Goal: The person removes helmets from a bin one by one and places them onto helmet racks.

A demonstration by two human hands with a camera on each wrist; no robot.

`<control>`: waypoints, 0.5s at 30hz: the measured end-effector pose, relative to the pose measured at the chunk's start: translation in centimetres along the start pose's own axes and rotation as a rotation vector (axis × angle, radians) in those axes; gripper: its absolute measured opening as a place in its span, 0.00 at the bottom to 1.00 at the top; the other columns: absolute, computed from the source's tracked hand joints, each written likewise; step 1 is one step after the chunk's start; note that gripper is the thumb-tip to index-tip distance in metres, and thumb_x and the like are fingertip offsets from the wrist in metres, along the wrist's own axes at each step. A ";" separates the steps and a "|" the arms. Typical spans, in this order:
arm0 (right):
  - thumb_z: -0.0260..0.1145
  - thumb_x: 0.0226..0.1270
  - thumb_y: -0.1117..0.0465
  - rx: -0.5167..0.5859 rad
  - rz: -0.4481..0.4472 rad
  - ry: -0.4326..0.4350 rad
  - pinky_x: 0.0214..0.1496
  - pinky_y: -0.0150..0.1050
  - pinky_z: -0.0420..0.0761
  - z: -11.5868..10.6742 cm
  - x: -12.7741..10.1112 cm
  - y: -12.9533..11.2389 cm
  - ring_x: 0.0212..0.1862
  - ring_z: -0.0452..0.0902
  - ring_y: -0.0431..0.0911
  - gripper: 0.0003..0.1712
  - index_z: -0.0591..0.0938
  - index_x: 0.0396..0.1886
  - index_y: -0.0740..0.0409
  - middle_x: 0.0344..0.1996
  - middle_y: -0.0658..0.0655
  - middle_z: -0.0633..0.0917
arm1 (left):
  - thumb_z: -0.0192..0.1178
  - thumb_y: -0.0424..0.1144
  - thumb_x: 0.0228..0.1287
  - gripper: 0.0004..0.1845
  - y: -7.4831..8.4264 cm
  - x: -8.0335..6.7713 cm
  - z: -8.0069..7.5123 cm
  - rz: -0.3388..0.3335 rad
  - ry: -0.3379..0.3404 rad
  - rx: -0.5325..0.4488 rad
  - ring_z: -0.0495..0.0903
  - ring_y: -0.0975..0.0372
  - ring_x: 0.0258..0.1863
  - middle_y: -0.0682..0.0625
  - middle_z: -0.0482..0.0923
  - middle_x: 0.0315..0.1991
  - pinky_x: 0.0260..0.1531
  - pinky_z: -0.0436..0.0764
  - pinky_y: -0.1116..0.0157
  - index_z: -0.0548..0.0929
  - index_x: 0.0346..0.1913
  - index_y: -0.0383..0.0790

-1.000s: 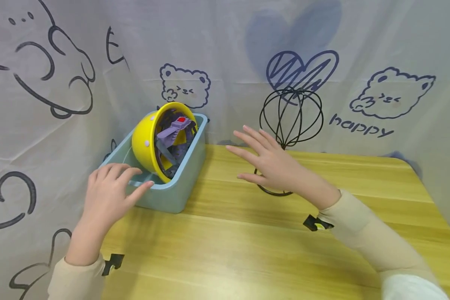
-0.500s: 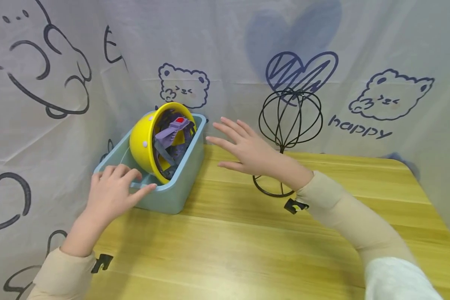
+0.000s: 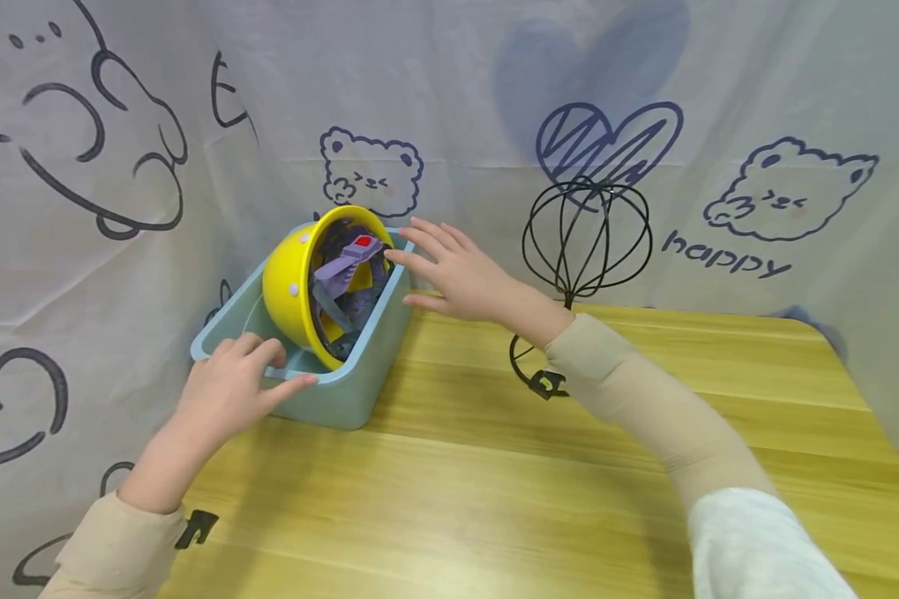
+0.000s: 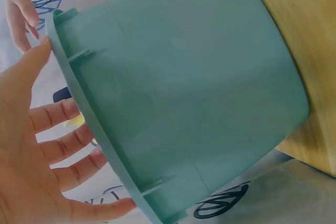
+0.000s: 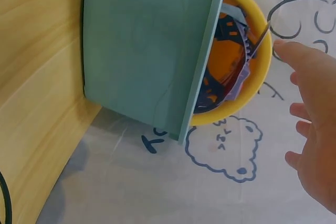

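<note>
A yellow hard hat (image 3: pixel 286 283), with a purple adjusting strap (image 3: pixel 348 262) and dark inner bands, lies tipped on its side in a light blue plastic bin (image 3: pixel 337 408). My left hand (image 3: pixel 228 378) is at the bin's near rim, its fingers spread and bent over the edge. In the left wrist view, the thumb and fingertips of that left hand (image 4: pixel 31 140) come right up to the rim. My right hand (image 3: pixel 457 270), empty with fingers extended, is over the bin's far right corner. The right wrist view puts the right hand's index finger (image 5: pixel 294 53) close to the helmet's brim.
A black wire stand (image 3: pixel 586 237) with a balloon-shaped top and round base stands behind my right forearm. The wooden table (image 3: pixel 449 499) meets a white curtain (image 3: pixel 457 100) with printed drawings at the back and left.
My right hand has moved left from in front of the wire stand to the bin's far right corner. My left hand has edged closer to the near rim. The hard hat stays put.
</note>
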State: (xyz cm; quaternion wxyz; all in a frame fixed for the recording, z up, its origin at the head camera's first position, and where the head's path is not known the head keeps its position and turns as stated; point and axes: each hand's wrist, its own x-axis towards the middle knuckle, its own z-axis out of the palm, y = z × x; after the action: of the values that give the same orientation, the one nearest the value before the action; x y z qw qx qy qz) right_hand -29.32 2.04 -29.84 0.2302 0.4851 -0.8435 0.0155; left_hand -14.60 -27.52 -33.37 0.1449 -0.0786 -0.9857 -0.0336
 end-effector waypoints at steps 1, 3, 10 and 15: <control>0.48 0.62 0.35 0.000 -0.001 0.006 0.71 0.49 0.47 0.1 0.3 0.1 0.72 0.42 0.51 0.36 0.58 0.67 0.43 0.69 0.56 0.56 | 0.52 0.71 0.47 0.30 0.1 0.1 -0.1 0.008 0.001 -0.008 0.69 0.54 0.29 0.49 0.73 0.31 0.18 0.67 0.59 0.75 0.31 0.46; 0.50 0.62 0.37 0.000 -0.007 0.028 0.70 0.49 0.48 0.3 0.9 0.4 0.71 0.44 0.51 0.35 0.59 0.66 0.44 0.68 0.56 0.57 | 0.51 0.71 0.47 0.30 0.2 0.3 -0.2 0.018 -0.007 -0.021 0.69 0.54 0.28 0.48 0.73 0.30 0.17 0.66 0.62 0.75 0.30 0.46; 0.54 0.60 0.39 -0.021 -0.019 0.074 0.68 0.50 0.55 0.9 3.1 0.9 0.70 0.50 0.52 0.35 0.62 0.65 0.45 0.66 0.57 0.62 | 0.50 0.73 0.46 0.30 0.4 0.5 -0.3 -0.009 -0.035 -0.036 0.69 0.54 0.29 0.49 0.72 0.30 0.18 0.66 0.62 0.74 0.30 0.47; 0.52 0.62 0.39 -0.013 -0.023 0.029 0.68 0.51 0.54 1.3 4.8 0.6 0.70 0.48 0.51 0.33 0.61 0.65 0.45 0.66 0.56 0.61 | 0.48 0.74 0.46 0.31 0.4 0.0 0.0 -0.049 -0.034 -0.031 0.69 0.52 0.32 0.50 0.73 0.33 0.21 0.67 0.57 0.74 0.32 0.49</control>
State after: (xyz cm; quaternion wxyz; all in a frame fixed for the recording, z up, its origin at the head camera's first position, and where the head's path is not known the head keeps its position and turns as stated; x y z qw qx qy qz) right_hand -32.35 -1.82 -28.95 0.2457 0.4930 -0.8345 0.0142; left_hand -14.49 -27.15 -33.39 0.1262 -0.0570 -0.9890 -0.0510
